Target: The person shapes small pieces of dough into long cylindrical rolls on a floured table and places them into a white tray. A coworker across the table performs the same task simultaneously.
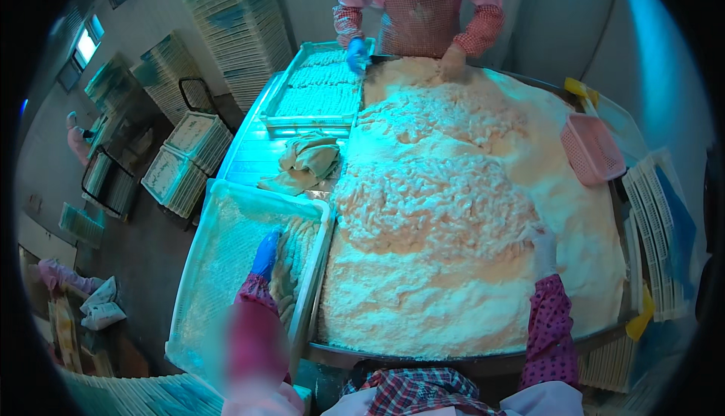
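Observation:
My left hand (265, 255), in a blue glove, reaches into a white plastic tray (189, 287), fingers extended beside rows of pale coated strips (297, 257) along its right side. My right hand (540, 244), in a whitened glove, is at the right edge of a heap of coated pieces (430, 201); its fingers are curled among them, and what they hold is too small to make out. The heap lies on a broad bed of white powder (453, 310). A crumpled beige cloth (302, 163) sits above my tray, left of the powder.
A co-worker (419, 12) works across the table beside a filled tray (311, 95). A pink basket (593, 150) and stacked trays (649, 235) stand at the right. Tray stacks (230, 34), carts (181, 167) and other people (78, 142) occupy the floor area at left.

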